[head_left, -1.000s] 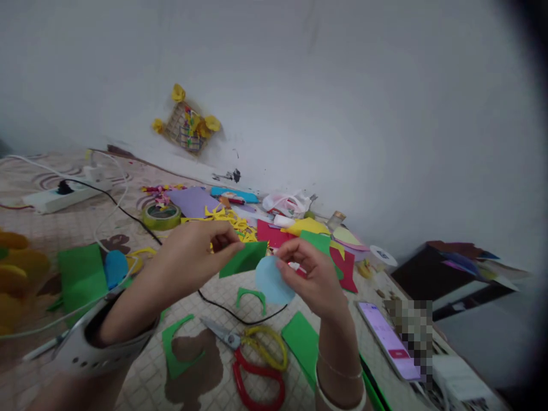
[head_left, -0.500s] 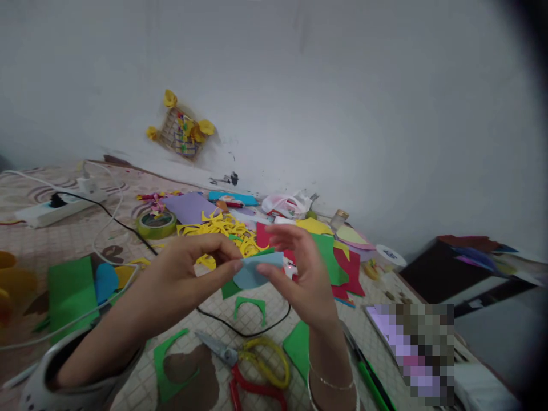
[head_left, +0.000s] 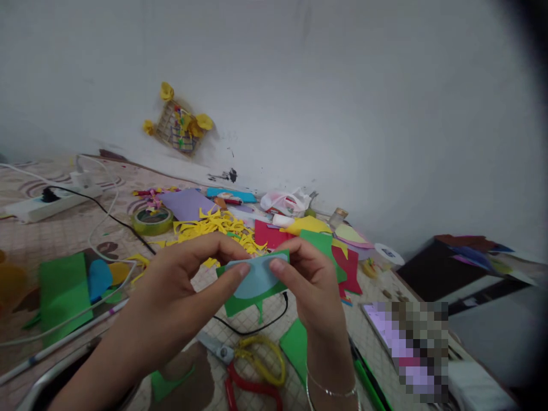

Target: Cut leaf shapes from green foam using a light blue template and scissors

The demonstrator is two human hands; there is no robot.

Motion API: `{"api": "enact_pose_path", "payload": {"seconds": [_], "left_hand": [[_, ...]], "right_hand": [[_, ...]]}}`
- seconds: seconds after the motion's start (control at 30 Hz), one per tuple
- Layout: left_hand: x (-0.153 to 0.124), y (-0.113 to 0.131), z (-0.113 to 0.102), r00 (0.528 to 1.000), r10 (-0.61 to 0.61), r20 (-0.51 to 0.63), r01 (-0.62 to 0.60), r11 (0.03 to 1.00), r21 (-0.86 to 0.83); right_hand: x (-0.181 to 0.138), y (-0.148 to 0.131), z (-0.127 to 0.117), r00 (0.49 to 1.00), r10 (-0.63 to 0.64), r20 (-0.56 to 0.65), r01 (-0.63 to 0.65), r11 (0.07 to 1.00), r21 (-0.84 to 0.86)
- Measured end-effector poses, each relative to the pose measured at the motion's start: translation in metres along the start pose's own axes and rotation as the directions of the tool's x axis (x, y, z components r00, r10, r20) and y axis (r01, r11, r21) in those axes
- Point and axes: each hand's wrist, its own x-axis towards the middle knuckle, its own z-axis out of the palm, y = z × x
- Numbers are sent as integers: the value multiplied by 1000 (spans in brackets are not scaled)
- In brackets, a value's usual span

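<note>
Between my two hands a light blue paper piece (head_left: 257, 279) with a curved lower edge lies flat against a green paper sheet (head_left: 240, 306). My left hand (head_left: 192, 285) pinches both papers at their left side, thumb on the blue face. At the right side, my right hand (head_left: 308, 279) grips them the same way, its thumb pressing near the blue piece's upper right; its other fingers are behind the sheet. Below the hands, scissors (head_left: 229, 354) with a red and a yellow handle lie on the table, beside a green paper offcut (head_left: 165, 385).
Yellow paper scraps (head_left: 218, 225) are heaped behind the hands, near a tape roll (head_left: 152, 220) and a purple sheet (head_left: 188, 204). A power strip (head_left: 55, 205) with cables lies far left. Red paper (head_left: 351, 271), a green-handled cutter (head_left: 370, 377) and a phone (head_left: 402, 348) are at the right.
The green sheet has come up behind the blue piece, and my right hand, whose fingers were spread, has closed on both papers. The view has shifted slightly.
</note>
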Motion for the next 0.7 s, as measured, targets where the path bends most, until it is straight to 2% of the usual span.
{"api": "enact_pose_path", "payload": {"seconds": [0.2,0.7], "left_hand": [[-3,0,3,999,2,-46,-4,999,-34],[-7,5,4,998,-24,-58,10,975,-222]], "right_hand": [[-6,-3,4,994,-52,-101,46,997,-57],[-13,-7,9,990,-81,-119,84,996,17]]}}
